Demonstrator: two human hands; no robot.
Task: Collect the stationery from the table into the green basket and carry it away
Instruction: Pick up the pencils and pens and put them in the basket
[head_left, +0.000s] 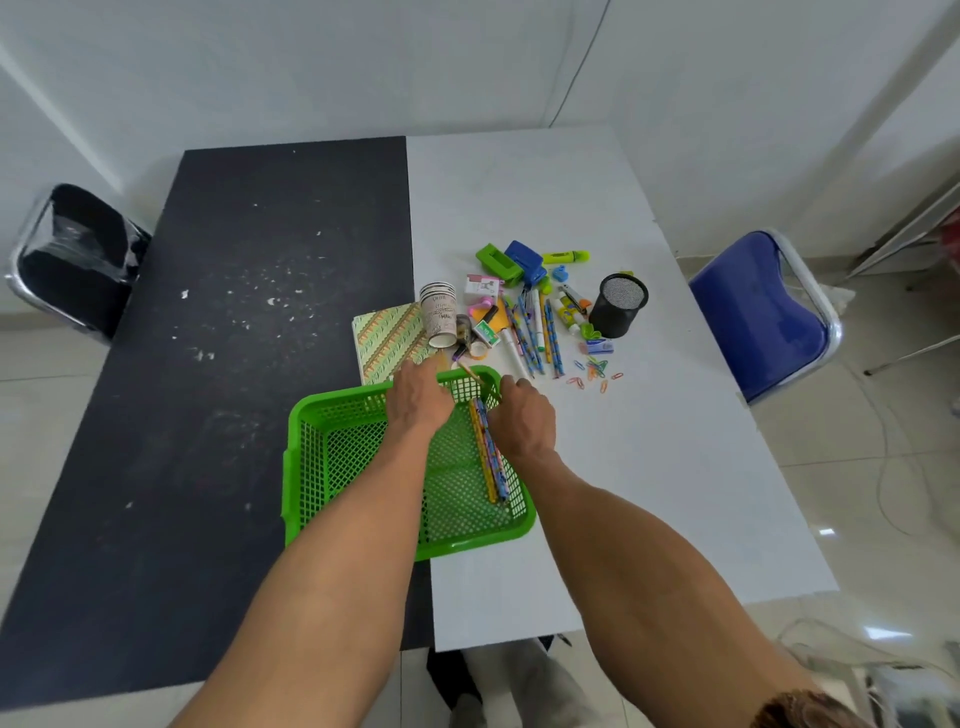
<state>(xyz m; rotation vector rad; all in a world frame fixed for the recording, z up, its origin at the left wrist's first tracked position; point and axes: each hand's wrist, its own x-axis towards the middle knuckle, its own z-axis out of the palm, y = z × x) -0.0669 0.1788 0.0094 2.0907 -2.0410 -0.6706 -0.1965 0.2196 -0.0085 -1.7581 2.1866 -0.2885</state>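
Centre frame, basket (307, 467): right hand (523, 418) at upper end of pencils (491, 462) lying inside, fingers curled under, grip unclear. Left hand (418, 401) over far rim, fingers hidden.

The basket (311, 467) is set on the surface (649, 493). Inside it, along its right wall, pencils (491, 457) are laid. Behind the basket a notebook (387, 340) and paper cup (439, 314) are placed, a mesh pot (618, 306) further right.
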